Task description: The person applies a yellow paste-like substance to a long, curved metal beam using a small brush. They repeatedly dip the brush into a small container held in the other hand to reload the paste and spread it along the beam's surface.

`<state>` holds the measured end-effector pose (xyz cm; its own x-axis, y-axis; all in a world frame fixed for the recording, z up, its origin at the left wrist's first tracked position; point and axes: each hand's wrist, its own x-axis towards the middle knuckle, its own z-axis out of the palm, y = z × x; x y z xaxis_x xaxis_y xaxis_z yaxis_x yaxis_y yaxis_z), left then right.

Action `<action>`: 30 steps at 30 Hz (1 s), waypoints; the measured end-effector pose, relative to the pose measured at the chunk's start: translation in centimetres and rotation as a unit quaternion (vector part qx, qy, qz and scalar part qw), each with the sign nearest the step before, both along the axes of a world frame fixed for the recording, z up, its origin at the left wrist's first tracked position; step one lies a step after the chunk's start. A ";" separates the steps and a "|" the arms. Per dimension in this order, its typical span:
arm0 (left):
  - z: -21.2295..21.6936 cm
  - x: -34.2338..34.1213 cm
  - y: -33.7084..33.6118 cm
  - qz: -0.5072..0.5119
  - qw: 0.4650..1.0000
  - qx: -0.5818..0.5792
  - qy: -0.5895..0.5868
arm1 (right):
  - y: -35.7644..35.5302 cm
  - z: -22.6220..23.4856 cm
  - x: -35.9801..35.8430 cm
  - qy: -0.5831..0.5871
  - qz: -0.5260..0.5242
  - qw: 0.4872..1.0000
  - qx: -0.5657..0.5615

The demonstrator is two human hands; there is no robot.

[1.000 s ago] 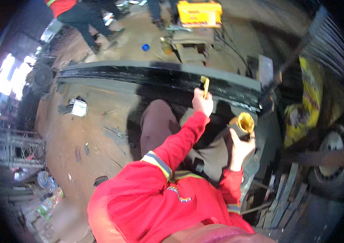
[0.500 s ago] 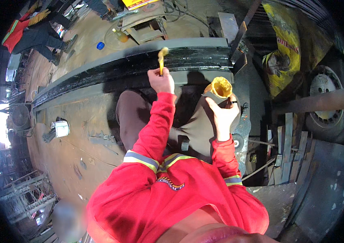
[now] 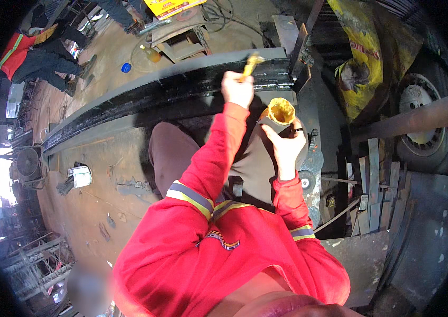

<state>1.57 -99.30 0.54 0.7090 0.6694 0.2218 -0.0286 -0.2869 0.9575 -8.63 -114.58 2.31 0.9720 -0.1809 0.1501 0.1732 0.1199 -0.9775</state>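
My left hand (image 3: 238,91) is closed around the yellow handle of a small paintbrush (image 3: 251,65). Its smeared bristle end points up and to the right, above the far face of a long steel beam (image 3: 184,84) with a glossy black channel. In my right hand (image 3: 289,147) is a small cup (image 3: 280,112), coated yellow inside and around the rim. The cup is tilted so that its mouth shows, over my right knee, to the right of and nearer than the brush. Its contents are hard to make out.
A white bucket (image 3: 80,176) with dark rods stands at left. Beyond the beam are a bottle (image 3: 151,54), a blue lid (image 3: 126,67) and a co-worker in a red vest (image 3: 17,57). Upright metal strips (image 3: 374,185), a wheel (image 3: 419,116) and a yellow sack (image 3: 364,53) crowd the right side.
My left hand has moved right with the paintbrush, which now leans rightward, closer to the cup. My right hand still holds the cup in nearly the same place. The whole view has shifted slightly.
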 end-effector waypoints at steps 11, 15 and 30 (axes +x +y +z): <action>-0.1 -6.1 10.0 0.151 0.958 -0.169 0.176 | 0.0 -0.6 0.3 -0.013 -0.002 1.000 -0.015; -1.4 0.4 4.2 0.045 0.967 -0.181 0.175 | -0.4 -1.5 0.4 -0.030 -0.018 0.999 -0.007; -1.3 -1.0 1.8 0.023 0.984 0.159 0.078 | -0.5 0.7 -0.3 -0.020 -0.034 0.996 -0.079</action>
<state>0.55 -97.53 -0.78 0.7209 0.6162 0.3172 0.1311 -0.5706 0.8107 -8.97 -115.07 2.97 0.9510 -0.2172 0.2199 0.2146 -0.0479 -0.9755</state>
